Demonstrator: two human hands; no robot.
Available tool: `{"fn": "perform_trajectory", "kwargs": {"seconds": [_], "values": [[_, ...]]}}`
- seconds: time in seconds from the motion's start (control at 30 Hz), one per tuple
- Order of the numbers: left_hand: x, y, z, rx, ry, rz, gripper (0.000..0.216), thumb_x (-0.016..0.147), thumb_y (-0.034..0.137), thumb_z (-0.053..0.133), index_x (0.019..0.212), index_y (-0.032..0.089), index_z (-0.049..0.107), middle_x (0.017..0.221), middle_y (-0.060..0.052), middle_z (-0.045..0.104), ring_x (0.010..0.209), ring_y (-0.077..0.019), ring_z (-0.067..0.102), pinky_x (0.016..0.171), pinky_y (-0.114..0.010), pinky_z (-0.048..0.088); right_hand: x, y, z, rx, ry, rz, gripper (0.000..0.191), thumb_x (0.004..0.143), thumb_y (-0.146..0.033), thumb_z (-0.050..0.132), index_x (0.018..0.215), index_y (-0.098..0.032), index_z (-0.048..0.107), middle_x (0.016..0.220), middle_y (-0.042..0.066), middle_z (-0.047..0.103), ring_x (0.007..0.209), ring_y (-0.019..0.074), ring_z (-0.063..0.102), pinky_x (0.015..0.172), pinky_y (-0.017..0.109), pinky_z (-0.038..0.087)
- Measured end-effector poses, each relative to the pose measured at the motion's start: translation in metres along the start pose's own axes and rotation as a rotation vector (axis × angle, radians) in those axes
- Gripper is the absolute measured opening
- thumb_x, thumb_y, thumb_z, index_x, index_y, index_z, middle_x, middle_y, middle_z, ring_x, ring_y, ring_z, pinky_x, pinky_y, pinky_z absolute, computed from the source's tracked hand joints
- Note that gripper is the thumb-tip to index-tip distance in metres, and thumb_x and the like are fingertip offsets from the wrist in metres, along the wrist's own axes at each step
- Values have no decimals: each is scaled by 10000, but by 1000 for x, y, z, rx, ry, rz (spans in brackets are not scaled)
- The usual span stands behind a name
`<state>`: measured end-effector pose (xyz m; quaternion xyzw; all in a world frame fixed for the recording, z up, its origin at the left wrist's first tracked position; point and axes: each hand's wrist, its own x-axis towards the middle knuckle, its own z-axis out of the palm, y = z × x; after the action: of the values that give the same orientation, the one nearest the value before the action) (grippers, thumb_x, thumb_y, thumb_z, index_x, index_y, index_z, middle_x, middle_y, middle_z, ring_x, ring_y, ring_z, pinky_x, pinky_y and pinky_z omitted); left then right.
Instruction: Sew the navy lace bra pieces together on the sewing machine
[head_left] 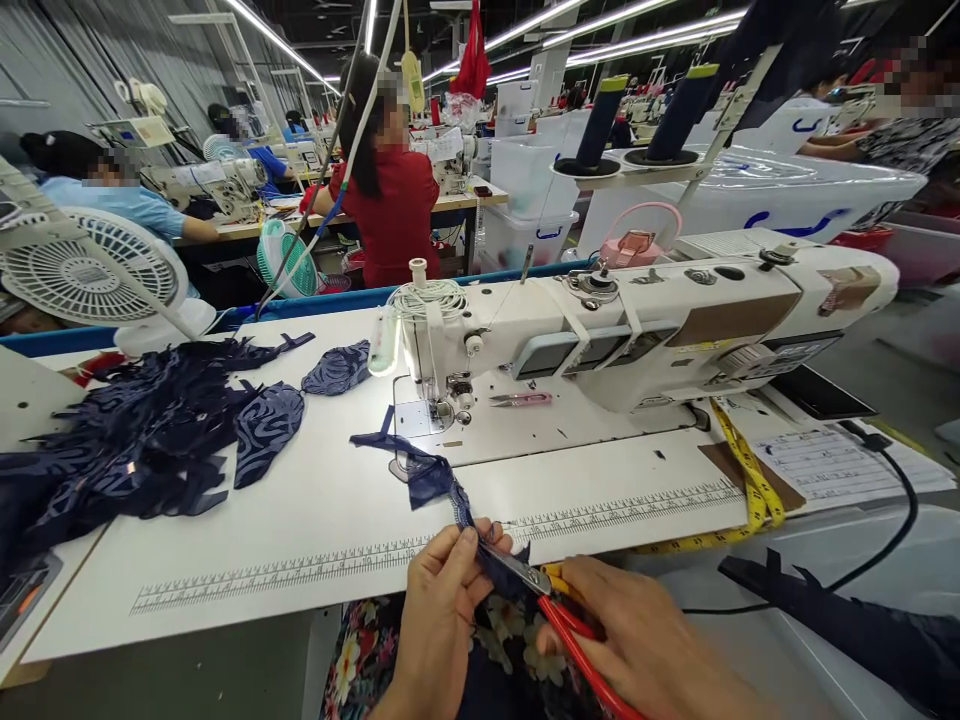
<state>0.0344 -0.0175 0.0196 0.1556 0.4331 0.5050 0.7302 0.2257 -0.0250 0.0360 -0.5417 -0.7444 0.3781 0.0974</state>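
Note:
My left hand (442, 600) pinches a narrow navy fabric strip (431, 478) at the table's front edge. The strip runs from my fingers up to the presser foot (442, 408) of the white sewing machine (645, 320). My right hand (645, 640) is closed on red-handled scissors (562, 615). Their blades meet the strip just right of my left fingers. Below my hands lies floral cloth on my lap.
A heap of navy patterned fabric pieces (142, 430) lies at the table's left. Pink thread snips (521, 399) rest on the machine bed. A yellow tape measure (754, 485), a paper form (832, 460) and a black cable are at right. A white fan (90, 265) stands left. Other workers sit behind.

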Motion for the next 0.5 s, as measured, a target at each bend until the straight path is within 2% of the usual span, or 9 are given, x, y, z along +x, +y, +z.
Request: {"fn": "perform_trajectory", "kwargs": {"seconds": [0.13,0.2,0.27,0.33,0.43,0.5], "values": [[2,0,-2,-77,-41,5,319,843,417,684,1008,145,711,1086,-127,670,1114,-270,605,983,-394,470,3,-1,-3,140,-67,43,166,904,-281,488,762,-236,561,816,-39,712,699,140,634,621,217,420],[3,0,-5,-103,-21,40,298,837,411,696,990,156,707,1074,-108,661,1102,-249,605,958,-358,478,7,4,-9,125,-67,69,197,903,-346,500,752,-235,560,795,-29,706,675,147,629,595,220,421],[3,0,-10,-116,7,78,277,817,402,722,962,167,700,1066,-87,649,1078,-226,609,923,-322,484,13,17,-23,-21,22,104,250,887,-446,519,766,-232,567,766,2,700,671,176,635,584,243,420],[4,2,-14,-126,29,83,298,788,397,754,991,190,684,1044,-74,646,1027,-210,625,878,-308,491,22,37,-43,-258,171,174,329,866,-540,516,789,-228,585,744,47,697,661,216,647,553,272,404],[5,6,-19,-158,40,72,515,737,388,803,1196,263,605,948,-51,653,921,-197,653,804,-304,494,38,78,-78,-564,354,260,404,873,-572,457,803,-213,628,732,109,696,593,251,650,461,294,334],[7,8,-20,-166,38,86,699,731,381,809,1347,318,486,889,-32,645,868,-187,660,743,-282,484,47,106,-98,-633,484,168,386,847,-552,501,746,-210,650,689,100,687,547,221,646,451,286,340]]}}
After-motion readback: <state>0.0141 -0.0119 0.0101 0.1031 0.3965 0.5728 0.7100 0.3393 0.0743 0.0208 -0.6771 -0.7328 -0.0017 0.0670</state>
